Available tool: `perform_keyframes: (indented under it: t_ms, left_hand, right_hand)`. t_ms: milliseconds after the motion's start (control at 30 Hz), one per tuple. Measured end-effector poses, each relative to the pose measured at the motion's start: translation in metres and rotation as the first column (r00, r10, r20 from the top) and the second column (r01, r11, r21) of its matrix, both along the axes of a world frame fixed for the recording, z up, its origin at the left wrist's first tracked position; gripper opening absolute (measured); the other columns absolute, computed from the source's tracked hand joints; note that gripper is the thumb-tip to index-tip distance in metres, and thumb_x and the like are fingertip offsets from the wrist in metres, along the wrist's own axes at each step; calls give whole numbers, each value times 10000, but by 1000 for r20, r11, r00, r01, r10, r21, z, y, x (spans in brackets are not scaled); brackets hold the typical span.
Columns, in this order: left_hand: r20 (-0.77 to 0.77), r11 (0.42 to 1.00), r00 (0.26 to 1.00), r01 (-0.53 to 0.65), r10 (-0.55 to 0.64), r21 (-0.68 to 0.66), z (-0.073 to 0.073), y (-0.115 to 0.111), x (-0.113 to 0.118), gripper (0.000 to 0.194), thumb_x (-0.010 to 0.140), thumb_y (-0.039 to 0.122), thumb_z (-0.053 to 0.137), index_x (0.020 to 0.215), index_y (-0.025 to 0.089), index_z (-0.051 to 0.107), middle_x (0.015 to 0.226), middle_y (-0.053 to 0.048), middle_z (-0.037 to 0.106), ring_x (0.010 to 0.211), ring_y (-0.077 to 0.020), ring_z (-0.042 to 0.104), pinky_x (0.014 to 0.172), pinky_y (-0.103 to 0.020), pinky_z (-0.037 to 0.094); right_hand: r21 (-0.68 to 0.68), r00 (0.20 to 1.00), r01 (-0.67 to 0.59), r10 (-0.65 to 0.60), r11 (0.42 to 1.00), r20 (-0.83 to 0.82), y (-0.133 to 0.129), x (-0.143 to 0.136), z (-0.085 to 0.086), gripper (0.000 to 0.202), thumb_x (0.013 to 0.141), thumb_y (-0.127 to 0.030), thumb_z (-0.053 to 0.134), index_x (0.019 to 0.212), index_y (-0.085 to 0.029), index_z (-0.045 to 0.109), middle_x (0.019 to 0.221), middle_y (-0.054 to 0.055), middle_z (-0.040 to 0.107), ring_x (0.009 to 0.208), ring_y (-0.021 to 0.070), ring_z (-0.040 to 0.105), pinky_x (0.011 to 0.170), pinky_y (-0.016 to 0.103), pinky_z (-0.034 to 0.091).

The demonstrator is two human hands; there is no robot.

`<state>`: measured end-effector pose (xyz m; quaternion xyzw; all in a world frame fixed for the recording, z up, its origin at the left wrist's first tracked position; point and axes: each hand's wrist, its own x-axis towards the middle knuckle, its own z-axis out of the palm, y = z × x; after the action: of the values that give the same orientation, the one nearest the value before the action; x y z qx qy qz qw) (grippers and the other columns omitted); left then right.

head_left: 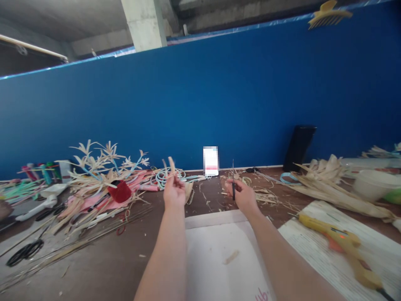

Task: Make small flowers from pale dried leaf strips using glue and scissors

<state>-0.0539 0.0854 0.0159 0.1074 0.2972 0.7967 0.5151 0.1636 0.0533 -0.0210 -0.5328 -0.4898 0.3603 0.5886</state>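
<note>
My left hand [174, 192] is raised above the table, its fingers closed on a pale strip of dried husk [171, 164] that sticks up from the fingertips. To the right, my right hand [244, 195] grips a pair of scissors [233, 190] by the dark handle, blades pointing up. Strip and scissors are well apart. Below and between my forearms lies a white board [216, 246] with a small husk scrap [231, 256] on it.
Husk flowers [108, 156], a red piece [119, 191] and black-handled scissors [25, 252] lie left, beside thin wires [78, 246]. Right are a yellow glue gun [332, 232] on printed paper [371, 228], and dried husks [332, 188]. A lit phone [211, 161] leans against the blue partition [219, 96].
</note>
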Motion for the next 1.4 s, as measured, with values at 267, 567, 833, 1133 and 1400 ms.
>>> perform_keyframes:
  t_ms: [267,567,833,1133,1400]
  left_hand:
    - [-568,978,798,200,-202,-67,-13,-6,45,252,611,256,696,820,125,641,644,11,599,507,-44,484,487,-160,398]
    - [-897,966,417,257,-146,-38,-14,-20,79,170,670,282,610,759,144,655,637,-11,617,578,-103,519,564,-213,416]
    - [-842,917,438,368,-316,-153,-18,-24,92,219,657,361,608,711,152,644,591,5,587,519,-97,488,493,-209,405]
    - [-764,956,582,87,-278,-282,-33,-6,69,194,678,343,549,682,156,602,483,33,485,444,-95,439,441,-203,335]
    - [-980,985,96,26,-172,-170,-32,-15,76,188,663,340,638,542,196,636,564,-47,573,663,-204,555,647,-300,411]
  right_hand:
    - [21,967,-256,256,966,19,-13,-14,6,431,631,-424,684,982,-175,663,544,-12,558,509,127,481,474,253,383]
    - [73,958,-119,134,990,-254,-7,-15,11,546,592,-394,727,1075,-170,609,724,42,647,654,179,580,581,287,452]
    - [88,916,-23,56,996,-398,-1,-10,8,546,559,-319,737,1064,-169,594,726,19,633,536,115,498,490,238,398]
    - [59,872,144,-99,988,-480,9,-3,0,454,537,-300,738,949,-170,599,670,-11,591,535,94,483,427,195,327]
    - [117,866,148,-71,982,-494,4,-3,6,498,558,-383,736,981,-167,585,735,19,618,545,104,501,429,205,328]
